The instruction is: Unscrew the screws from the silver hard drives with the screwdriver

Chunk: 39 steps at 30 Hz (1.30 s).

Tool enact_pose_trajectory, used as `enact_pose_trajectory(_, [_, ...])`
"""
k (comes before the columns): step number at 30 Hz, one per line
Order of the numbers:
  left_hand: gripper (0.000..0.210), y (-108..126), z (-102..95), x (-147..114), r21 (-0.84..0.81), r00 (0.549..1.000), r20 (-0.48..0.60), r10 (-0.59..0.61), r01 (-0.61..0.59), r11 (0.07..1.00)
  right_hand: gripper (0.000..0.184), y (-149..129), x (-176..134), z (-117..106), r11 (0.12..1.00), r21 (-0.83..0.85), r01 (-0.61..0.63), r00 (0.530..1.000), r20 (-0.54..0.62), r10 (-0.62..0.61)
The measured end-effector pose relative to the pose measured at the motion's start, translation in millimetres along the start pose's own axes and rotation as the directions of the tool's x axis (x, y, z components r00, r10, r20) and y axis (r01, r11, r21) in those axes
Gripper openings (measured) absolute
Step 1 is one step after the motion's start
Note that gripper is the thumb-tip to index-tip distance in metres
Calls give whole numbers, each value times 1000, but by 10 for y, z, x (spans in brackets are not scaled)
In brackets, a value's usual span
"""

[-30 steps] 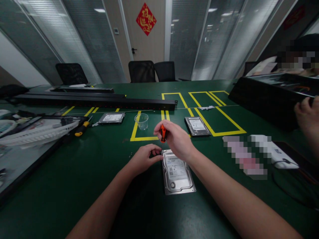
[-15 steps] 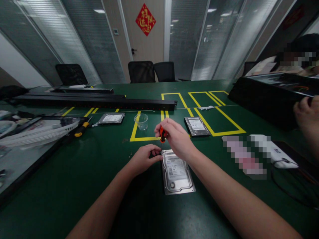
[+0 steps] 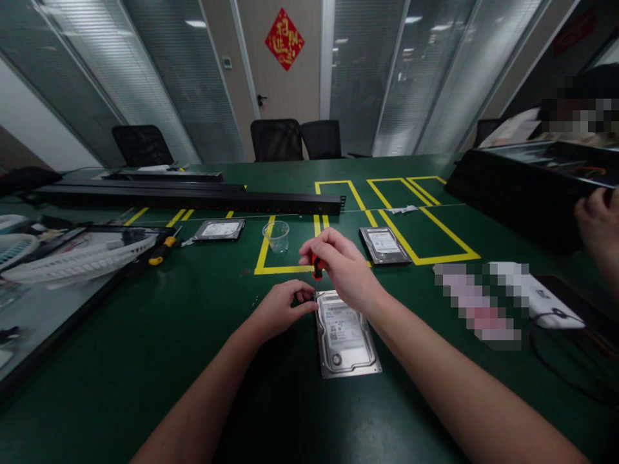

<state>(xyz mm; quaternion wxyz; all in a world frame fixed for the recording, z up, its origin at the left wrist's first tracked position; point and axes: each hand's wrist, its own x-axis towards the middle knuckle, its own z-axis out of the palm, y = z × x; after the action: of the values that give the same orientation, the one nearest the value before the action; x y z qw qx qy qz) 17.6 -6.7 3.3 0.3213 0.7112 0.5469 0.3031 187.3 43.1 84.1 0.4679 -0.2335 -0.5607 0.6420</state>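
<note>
A silver hard drive [image 3: 349,345] with a white label lies flat on the green table in front of me. My right hand [image 3: 344,265] is closed round the handle of a red and black screwdriver [image 3: 317,267], held upright over the drive's far left corner. The tip meets that corner, though the screw itself is too small to make out. At the same corner, my left hand [image 3: 281,309] has its thumb and curled fingers against the drive's left edge, close to the screwdriver's shaft.
Two more hard drives, one left [image 3: 220,230] and one right [image 3: 384,245], lie beyond, with a clear plastic cup [image 3: 276,237] between. A yellow-black screwdriver [image 3: 163,250] rests by a tray [image 3: 72,303]. Right, another person's hand [image 3: 599,216] touches a black case [image 3: 512,200].
My right hand has shifted its fingers slightly on the screwdriver's handle. The whole view has moved a little; the left hand and the hard drive stay together in place.
</note>
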Motion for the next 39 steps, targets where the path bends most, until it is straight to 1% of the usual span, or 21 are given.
enact_pose_trajectory(4, [25, -11, 1, 6, -6, 1000, 3, -2, 2, 1000, 21, 23, 14, 1, 999, 45, -2, 999, 34, 1])
enact_pose_trajectory(7, [24, -17, 3, 3, -12, 1000, 1, 2, -2, 1000, 37, 44, 40, -41, 1000, 1, 25, 998, 61, -25])
enact_pose_trajectory(8, [24, -16, 4, 2, -13, 1000, 0, 4, -4, 1000, 37, 44, 41, -50, 999, -17, 28, 997, 66, -27])
enact_pose_trajectory(9, [24, -13, 5, 1, -15, 1000, 1, 4, -4, 1000, 33, 40, 37, -52, 999, -23, 24, 997, 68, -22])
enact_pose_trajectory(11, [25, -1, 6, -1, -20, 1000, 3, 1, -1, 1000, 20, 30, 16, -36, 1000, 16, -6, 998, 70, 5])
enact_pose_trajectory(12, [26, 6, 6, -2, -21, 1000, 3, -1, 2, 1000, 18, 27, 2, -20, 998, 51, -23, 997, 71, 20])
enact_pose_trajectory(15, [26, 25, 3, 0, -14, 1000, -1, -9, 9, 1000, 24, 39, -22, 22, 993, 109, -37, 996, 91, 27])
enact_pose_trajectory(17, [26, 27, -4, 0, -5, 1000, -1, -6, 6, 1000, 25, 58, -17, 24, 995, 95, -13, 995, 102, 3])
enact_pose_trajectory(21, [27, 10, -10, -5, 1, 1000, 7, -2, 2, 1000, 34, 71, 9, -12, 998, 64, 21, 993, 111, -28])
enact_pose_trajectory(24, [26, 2, 18, -3, -4, 1000, 8, -8, 8, 1000, 35, 28, -1, -16, 997, 72, 22, 994, 102, -29])
enact_pose_trajectory(26, [28, 11, 29, 4, -7, 1000, 10, -13, 13, 1000, 36, -46, -21, -3, 997, 71, 28, 995, 94, -34])
enact_pose_trajectory(28, [32, 34, -18, 7, -7, 1000, 2, -15, 15, 1000, 36, -177, -47, 9, 996, 59, 59, 995, 82, -64])
enact_pose_trajectory(29, [32, 49, -77, 2, -6, 1000, -20, -17, 17, 1000, 36, -265, -64, 8, 995, 49, 89, 993, 71, -92])
enact_pose_trajectory(30, [33, 65, -163, -10, 0, 998, -58, -21, 21, 1000, 35, -366, -83, 1, 991, 36, 129, 990, 55, -131])
enact_pose_trajectory(32, [31, 91, -408, -60, 28, 981, -188, -40, 46, 999, 35, -591, -140, -43, 974, -53, 218, 976, 33, -217])
enact_pose_trajectory(34, [29, 98, -696, -143, 125, 944, -323, -66, 112, 986, 36, -796, -228, -129, 914, -230, 335, 940, 14, -341])
enact_pose_trajectory(35, [28, 90, -830, -191, 184, 933, -349, -85, 157, 970, 37, -868, -284, -188, 852, -364, 376, 917, 11, -400])
enact_pose_trajectory(36, [27, 75, -944, -239, 228, 928, -355, -111, 201, 953, 37, -911, -345, -256, 762, -522, 384, 900, 27, -435])
enact_pose_trajectory(37, [25, 53, -1031, -284, 267, 933, -331, -144, 239, 934, 37, -917, -408, -334, 640, -667, 382, 878, 46, -476])
enact_pose_trajectory(38, [22, 27, -1089, -323, 298, 940, -285, -191, 276, 914, 33, -884, -470, -419, 511, -778, 364, 876, 100, -471])
enact_pose_trajectory(39, [20, -2, -1119, -352, 318, 941, -239, -239, 308, 897, 29, -813, -527, -509, 384, -841, 382, 866, 180, -466])
